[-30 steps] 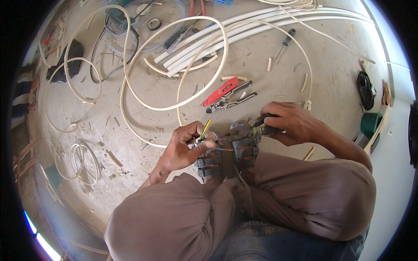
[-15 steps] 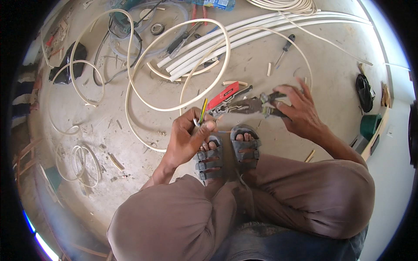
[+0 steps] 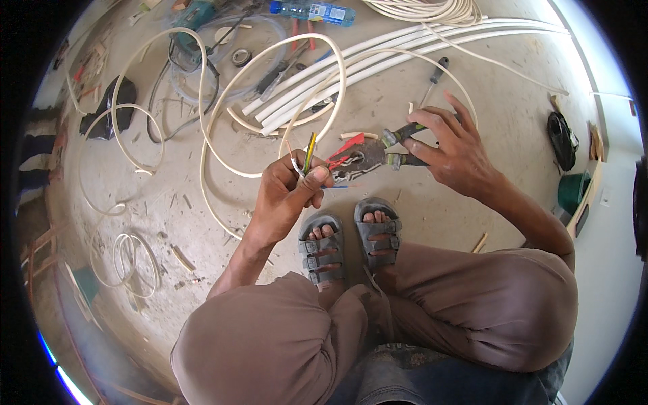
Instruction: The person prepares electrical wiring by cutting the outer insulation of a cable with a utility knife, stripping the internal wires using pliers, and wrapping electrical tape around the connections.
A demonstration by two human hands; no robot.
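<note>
Pinched in my left hand [image 3: 287, 192] is the end of an electrical cable, with its split wires fanning out. A yellow-green wire [image 3: 310, 152] points up, a pale wire [image 3: 295, 162] beside it ends in bare copper, and a thin blue wire [image 3: 343, 186] sticks out to the right. My right hand [image 3: 455, 145] grips wire-stripping pliers [image 3: 363, 156] with black and green handles. Their handles are spread, and their jaws reach close to my left fingertips; whether they touch a wire I cannot tell. Behind the jaws shows part of a red tool [image 3: 350, 143].
Loops of cream cable [image 3: 205, 121] spread over the floor, left and ahead. White conduit pipes [image 3: 378, 64] lie beyond my hands, near a screwdriver [image 3: 435, 77], a blue bottle [image 3: 317, 12] and a tape roll [image 3: 241, 57]. My sandalled feet [image 3: 320, 246] are below the hands.
The pliers have shifted left and slightly down, closer to the wires. A bare copper end and a blue wire now show at my left fingers. More of the blue bottle is visible.
</note>
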